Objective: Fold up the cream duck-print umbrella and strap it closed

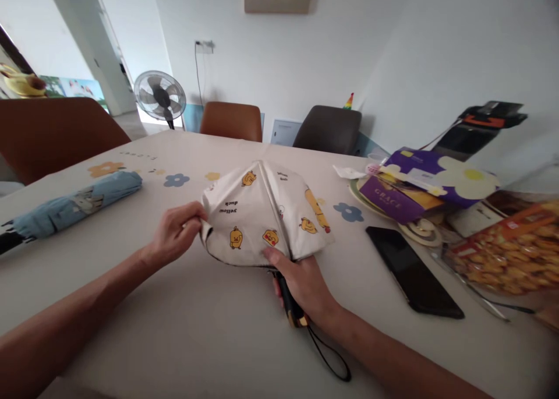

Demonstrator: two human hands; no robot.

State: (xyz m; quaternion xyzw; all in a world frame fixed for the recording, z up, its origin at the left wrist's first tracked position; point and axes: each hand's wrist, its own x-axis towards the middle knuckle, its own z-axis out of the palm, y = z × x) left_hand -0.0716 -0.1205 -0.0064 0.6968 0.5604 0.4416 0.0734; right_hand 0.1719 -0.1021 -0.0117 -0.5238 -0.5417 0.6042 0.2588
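A cream folding umbrella [262, 215] printed with yellow ducks lies half-collapsed in the middle of the table, its tip pointing away from me. My right hand [303, 285] is wrapped round its dark handle, the thumb pressing on the fabric's edge; a black wrist strap [329, 358] trails toward me. My left hand [177, 231] pinches a fold of the cream fabric at the canopy's left edge.
A rolled blue umbrella [70, 207] lies at the left. A black phone [413, 271] rests right of my hand. Purple boxes on a plate [419, 189] and a snack packet [510, 250] crowd the right side. Chairs and a fan [160, 98] stand beyond the table [209, 329].
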